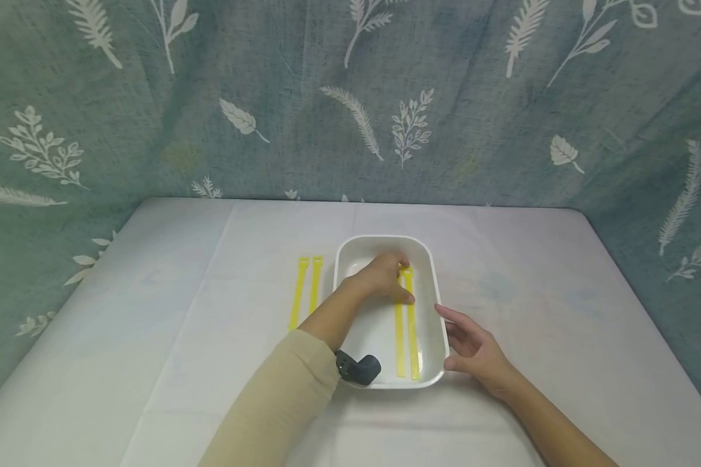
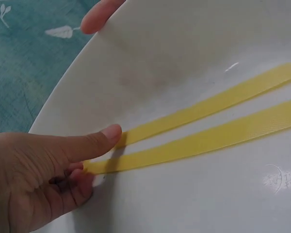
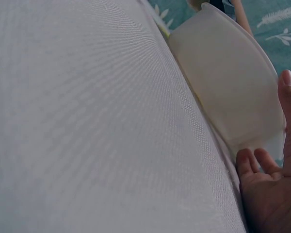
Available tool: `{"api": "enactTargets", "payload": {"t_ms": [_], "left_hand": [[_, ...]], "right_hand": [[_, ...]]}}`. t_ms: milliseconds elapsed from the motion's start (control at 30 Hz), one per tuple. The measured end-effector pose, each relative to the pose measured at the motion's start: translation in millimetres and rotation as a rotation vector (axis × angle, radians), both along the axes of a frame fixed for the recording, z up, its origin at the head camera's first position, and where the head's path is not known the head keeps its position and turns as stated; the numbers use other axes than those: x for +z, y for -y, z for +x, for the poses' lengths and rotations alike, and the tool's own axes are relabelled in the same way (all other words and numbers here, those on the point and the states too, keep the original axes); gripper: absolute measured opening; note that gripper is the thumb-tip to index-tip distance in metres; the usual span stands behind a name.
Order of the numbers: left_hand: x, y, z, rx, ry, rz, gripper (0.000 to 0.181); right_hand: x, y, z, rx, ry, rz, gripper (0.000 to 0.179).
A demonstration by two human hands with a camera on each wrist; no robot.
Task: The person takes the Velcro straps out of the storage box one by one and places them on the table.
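Note:
My left hand (image 1: pixel 382 279) reaches into a white plastic tub (image 1: pixel 359 347). Its thumb and fingers stand apart around the upper ends of two yellow strap-like ties (image 1: pixel 411 337), which lie side by side along the tub floor. In the left wrist view the thumb overlaps the end of one tie (image 2: pixel 208 108), while the fingertips are right at the end of the other tie (image 2: pixel 199 145). Outside the tub's right wall is my right hand (image 1: pixel 478 353), fingers loosely bent, fingertips at the wall (image 3: pixel 228 82) and thumb near the rim.
Two more yellow ties (image 1: pixel 298 292) lie on the white-covered table (image 1: pixel 210 363) left of the tub, partly hidden behind my left forearm. A dark wrist-worn device (image 1: pixel 357 368) on the left wrist overlaps the tub's near left corner. A leaf-patterned green-blue curtain (image 1: pixel 304 130) hangs behind the table.

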State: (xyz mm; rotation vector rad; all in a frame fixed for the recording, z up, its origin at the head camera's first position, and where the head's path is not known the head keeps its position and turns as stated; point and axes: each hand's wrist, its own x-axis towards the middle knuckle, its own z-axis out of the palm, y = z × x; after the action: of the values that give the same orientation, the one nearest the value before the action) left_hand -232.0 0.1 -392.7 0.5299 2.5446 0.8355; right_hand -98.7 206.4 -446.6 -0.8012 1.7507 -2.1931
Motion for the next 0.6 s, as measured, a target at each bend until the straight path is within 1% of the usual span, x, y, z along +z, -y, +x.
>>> {"api": "enactTargets", "payload": {"t_ms": [200,467,533,600], "left_hand": [[-2.2,-2.5,2.3,0.006,-0.035,-0.017,0.071],[-5.2,-3.7,1.7,0.011,-0.023,-0.012,0.056],[-5.7,-3.8,1.2,0.002,-0.031,0.001,0.052],[-6.0,-3.9,0.0,-0.022,-0.059,0.028,0.047]], "right_hand": [[-0.2,-0.4,0.4,-0.004,-0.009,0.009,0.074],[0.9,0.0,1.1,-0.015,-0.006,0.017,0.074],[1.4,-0.1,1.5,-0.017,-0.005,0.022,0.074],[1.6,-0.1,1.6,-0.016,-0.006,0.025,0.073]]}}
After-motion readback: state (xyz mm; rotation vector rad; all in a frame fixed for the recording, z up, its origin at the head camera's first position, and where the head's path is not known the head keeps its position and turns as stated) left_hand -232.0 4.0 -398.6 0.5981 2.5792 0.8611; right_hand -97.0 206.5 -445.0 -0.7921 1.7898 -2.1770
